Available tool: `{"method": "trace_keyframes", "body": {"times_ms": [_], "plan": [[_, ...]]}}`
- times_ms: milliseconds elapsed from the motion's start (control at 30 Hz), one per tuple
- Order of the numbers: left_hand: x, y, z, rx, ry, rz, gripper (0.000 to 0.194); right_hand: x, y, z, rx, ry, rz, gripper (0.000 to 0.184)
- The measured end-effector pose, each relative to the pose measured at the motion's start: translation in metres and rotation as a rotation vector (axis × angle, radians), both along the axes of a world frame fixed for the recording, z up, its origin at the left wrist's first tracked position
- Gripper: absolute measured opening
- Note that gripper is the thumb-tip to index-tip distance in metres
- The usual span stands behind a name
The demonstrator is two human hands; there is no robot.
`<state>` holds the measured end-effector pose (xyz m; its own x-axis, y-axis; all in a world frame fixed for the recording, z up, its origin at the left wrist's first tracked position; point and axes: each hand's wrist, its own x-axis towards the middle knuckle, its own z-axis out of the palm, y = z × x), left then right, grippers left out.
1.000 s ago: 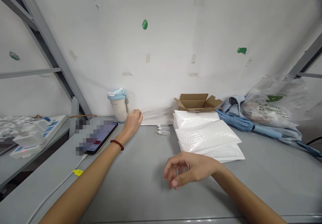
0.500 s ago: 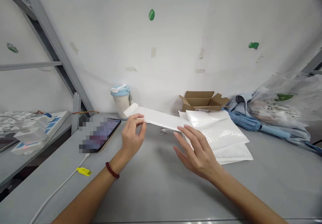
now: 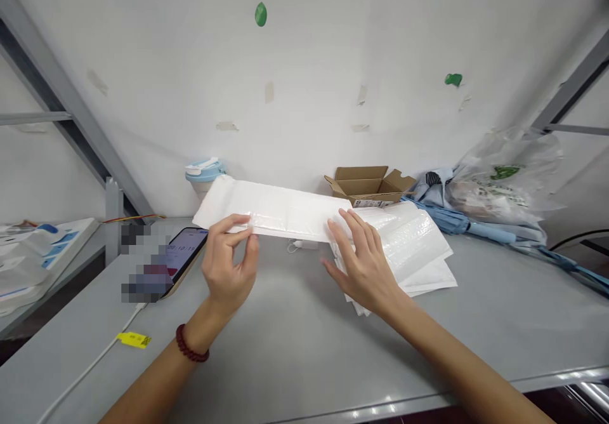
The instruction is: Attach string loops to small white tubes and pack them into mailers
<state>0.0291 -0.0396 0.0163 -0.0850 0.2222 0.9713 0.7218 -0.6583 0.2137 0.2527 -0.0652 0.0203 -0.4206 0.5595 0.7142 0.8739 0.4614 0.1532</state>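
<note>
A white bubble mailer [image 3: 285, 211] is raised above the table, its long side running left to right and its broad face towards me. My left hand [image 3: 231, 259] pinches its lower edge left of the middle. At the mailer's right end, the fingers of my right hand [image 3: 364, 262] lie flat against the face, with the thumb held apart below the edge. Behind my right hand, a pile of white bubble mailers [image 3: 419, 246] lies on the table. A small white object with a thin loop [image 3: 304, 244] shows partly beneath the raised mailer.
On the left of the grey table [image 3: 285, 348] lies a phone [image 3: 185, 256] with a white cable [image 3: 85, 373]. A blue-lidded cup [image 3: 204, 173] and an open cardboard box [image 3: 366, 186] stand near the wall. A blue umbrella [image 3: 490, 230] and a plastic bag [image 3: 504, 176] are at right.
The mailer has tilted so more of its face shows towards me. My right fingers have come onto its right end. The view has shifted a little to the right.
</note>
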Motion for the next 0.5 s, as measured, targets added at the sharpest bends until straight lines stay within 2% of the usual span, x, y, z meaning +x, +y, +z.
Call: {"method": "trace_keyframes", "body": {"times_ms": [133,200,267,333,400,500], "plan": [[0.019,-0.012,-0.009,-0.018,0.088,-0.13,0.021,-0.002,-0.007,0.004,0.019,-0.024,-0.017,0.06],[0.029,-0.018,-0.013,-0.032,0.128,-0.25,0.024,-0.002,-0.01,0.006,-0.048,-0.03,-0.053,0.067],[0.035,-0.023,-0.014,-0.093,0.165,-0.403,0.024,0.0,-0.011,0.008,-0.192,-0.051,-0.052,0.075],[0.036,-0.025,-0.011,-0.272,0.203,-0.58,0.02,0.004,-0.011,0.009,-0.388,-0.096,0.001,0.083],[0.032,-0.025,-0.005,-0.546,0.22,-0.747,0.014,0.007,-0.008,0.008,-0.543,-0.133,0.036,0.088],[0.022,-0.021,0.004,-0.954,0.19,-0.926,0.016,0.009,-0.003,0.003,-0.594,-0.135,-0.004,0.09]]}}
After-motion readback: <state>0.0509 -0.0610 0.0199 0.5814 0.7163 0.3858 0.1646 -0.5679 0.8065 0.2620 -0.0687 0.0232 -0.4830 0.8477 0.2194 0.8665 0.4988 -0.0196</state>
